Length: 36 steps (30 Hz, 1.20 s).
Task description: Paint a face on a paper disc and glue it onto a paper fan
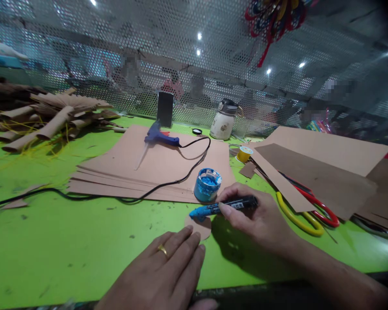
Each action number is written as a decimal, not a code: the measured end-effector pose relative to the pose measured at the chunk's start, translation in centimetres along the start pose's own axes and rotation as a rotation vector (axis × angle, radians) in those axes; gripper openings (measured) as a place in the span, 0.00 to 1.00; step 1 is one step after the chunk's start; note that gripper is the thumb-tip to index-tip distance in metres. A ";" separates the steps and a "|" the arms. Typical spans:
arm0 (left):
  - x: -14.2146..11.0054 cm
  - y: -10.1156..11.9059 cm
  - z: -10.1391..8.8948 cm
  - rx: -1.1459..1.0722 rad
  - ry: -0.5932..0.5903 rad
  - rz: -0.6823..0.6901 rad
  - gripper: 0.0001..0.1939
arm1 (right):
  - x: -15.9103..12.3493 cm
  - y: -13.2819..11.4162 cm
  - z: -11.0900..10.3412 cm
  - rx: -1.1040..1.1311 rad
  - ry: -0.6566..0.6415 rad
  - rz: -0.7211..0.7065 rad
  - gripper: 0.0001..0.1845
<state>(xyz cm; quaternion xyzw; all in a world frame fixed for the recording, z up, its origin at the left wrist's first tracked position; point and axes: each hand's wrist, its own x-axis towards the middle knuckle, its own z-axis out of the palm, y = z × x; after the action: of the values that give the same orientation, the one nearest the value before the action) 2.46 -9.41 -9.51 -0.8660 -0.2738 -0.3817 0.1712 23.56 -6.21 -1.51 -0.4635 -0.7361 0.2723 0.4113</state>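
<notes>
My right hand [265, 215] grips a black marker [239, 203] whose lower end is coated in blue paint. Its tip touches a small round piece of brown cardboard [204, 229], where a blue patch shows near the top edge. My left hand [168, 269], with a gold ring on one finger, lies with fingers stretched out, fingertips pressing on the left side of that disc. Just behind the marker stands an uncovered jar of blue paint [202, 192], smeared around the rim, at the front edge of stacked cardboard sheets [116, 168].
A blue glue gun [163, 138] rests on the sheets, its black cord [155, 189] trailing left. Behind are a phone [165, 110] and a bottle [223, 125]. Scissors [299, 215], a yellow spool [244, 154] and cardboard [313, 172] lie right; paper rolls [56, 122] are piled left.
</notes>
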 end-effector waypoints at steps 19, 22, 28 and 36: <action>-0.4 0.1 0.3 -0.014 0.004 -0.026 0.21 | 0.1 0.2 0.1 0.008 0.006 -0.017 0.02; -0.3 0.2 0.2 -0.022 0.014 -0.027 0.20 | 0.0 0.2 0.1 0.006 -0.006 -0.011 0.03; -0.3 0.1 0.1 -0.022 0.009 -0.033 0.20 | 0.1 0.1 0.0 0.011 -0.033 0.020 0.03; -0.3 0.2 0.1 -0.032 0.035 -0.029 0.20 | 0.2 0.0 0.0 -0.002 0.009 0.050 0.03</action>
<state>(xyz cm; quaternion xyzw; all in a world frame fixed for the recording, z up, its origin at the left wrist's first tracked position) 2.43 -9.60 -9.84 -0.8578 -0.2773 -0.4034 0.1565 23.52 -6.07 -1.45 -0.4835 -0.7227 0.2796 0.4071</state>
